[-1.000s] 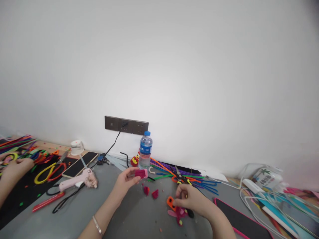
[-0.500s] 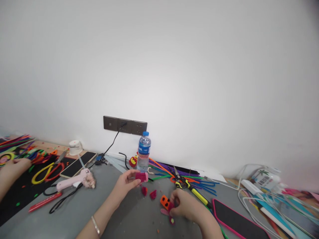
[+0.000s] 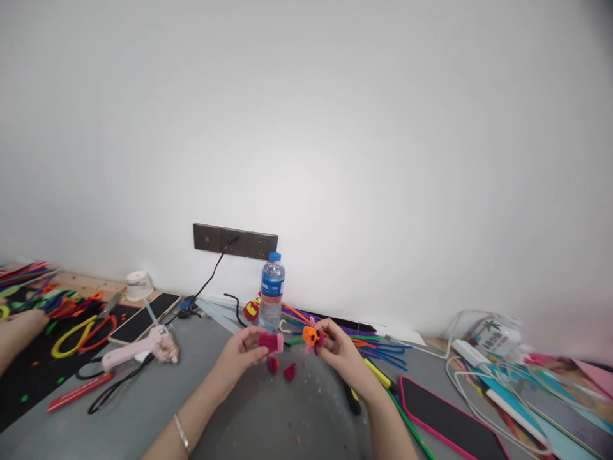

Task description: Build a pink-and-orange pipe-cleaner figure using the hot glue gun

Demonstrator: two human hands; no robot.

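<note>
My left hand (image 3: 241, 356) pinches a small magenta pipe-cleaner roll (image 3: 271, 343) above the grey table (image 3: 268, 415). My right hand (image 3: 341, 353) holds up a small orange and pink pipe-cleaner figure (image 3: 311, 336), close to the right of the roll. Two small red fuzzy pieces (image 3: 281, 368) lie on the table just below both hands.
A water bottle (image 3: 271, 292) stands behind my hands, with coloured pipe cleaners (image 3: 373, 345) and a yellow-handled tool (image 3: 378, 375) to the right. A pink glue gun (image 3: 138, 347), two phones (image 3: 143, 317) (image 3: 450, 425) and cables (image 3: 483, 390) lie around. Another person's hand (image 3: 16, 327) works at far left.
My right hand picked the orange and pink figure off the table and lifted it up and left, beside the magenta roll. My left hand stayed nearly still.
</note>
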